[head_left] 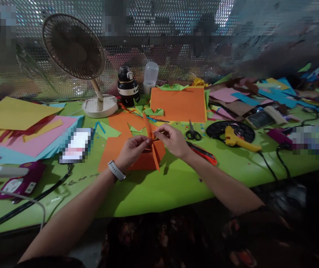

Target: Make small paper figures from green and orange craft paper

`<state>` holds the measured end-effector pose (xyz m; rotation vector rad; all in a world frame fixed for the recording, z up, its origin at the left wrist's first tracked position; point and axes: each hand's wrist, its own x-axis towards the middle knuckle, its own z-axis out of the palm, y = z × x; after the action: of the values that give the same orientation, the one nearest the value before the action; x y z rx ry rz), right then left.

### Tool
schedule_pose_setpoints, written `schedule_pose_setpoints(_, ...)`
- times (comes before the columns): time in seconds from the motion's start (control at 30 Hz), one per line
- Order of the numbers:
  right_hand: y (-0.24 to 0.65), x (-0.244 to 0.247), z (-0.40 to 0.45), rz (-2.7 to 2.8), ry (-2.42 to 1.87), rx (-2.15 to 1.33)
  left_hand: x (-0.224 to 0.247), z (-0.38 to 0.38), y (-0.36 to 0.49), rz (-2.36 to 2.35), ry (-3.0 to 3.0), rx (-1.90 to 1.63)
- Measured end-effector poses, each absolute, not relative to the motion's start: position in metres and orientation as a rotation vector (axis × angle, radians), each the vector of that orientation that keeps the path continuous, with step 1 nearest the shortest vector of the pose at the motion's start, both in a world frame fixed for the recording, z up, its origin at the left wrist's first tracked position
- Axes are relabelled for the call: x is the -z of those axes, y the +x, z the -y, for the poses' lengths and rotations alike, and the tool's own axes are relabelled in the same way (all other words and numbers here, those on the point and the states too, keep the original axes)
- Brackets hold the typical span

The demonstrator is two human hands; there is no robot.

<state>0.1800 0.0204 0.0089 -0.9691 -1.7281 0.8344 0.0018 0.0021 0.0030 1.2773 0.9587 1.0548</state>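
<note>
Above the green table, an orange paper piece made of crossing narrow strips (155, 157) is held between my two hands. My left hand (133, 149), with a white band at the wrist, pinches it from the left, thumb and finger together. From the right, my right hand (173, 139) has its thumb and fingertips closed at the upper part of the same piece; the exact grip is partly hidden. Orange paper sheets (111, 150) lie underneath. Green paper cut-outs (153, 111) lie just beyond my hands.
Black scissors (193, 132), a red-handled cutter (204, 153) and a yellow glue gun (233, 139) on a black palette (212, 130) are to the right. A fan (99, 106), black bottle (128, 91) and orange card (178, 102) stand behind. A phone (77, 145) lies left, beside coloured paper (16, 113).
</note>
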Motion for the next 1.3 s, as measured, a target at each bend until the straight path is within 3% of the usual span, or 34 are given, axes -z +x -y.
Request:
schedule_pose_setpoints(0.77,0.176,-0.009,-0.015,1.805,-0.908,-0.661,-0.005,0.001,-0.001,-0.903,1.287,-0.928)
schedule_pose_setpoints(1.1,0.175,-0.009,-0.015,1.822,-0.897,-0.780,0.000,-0.001,-0.001,-0.875,1.237,-0.981)
schedule_pose_setpoints(1.3,0.178,-0.011,-0.016,1.884,-0.818,-0.566,0.002,-0.002,0.000,-0.848,1.284,-1.020)
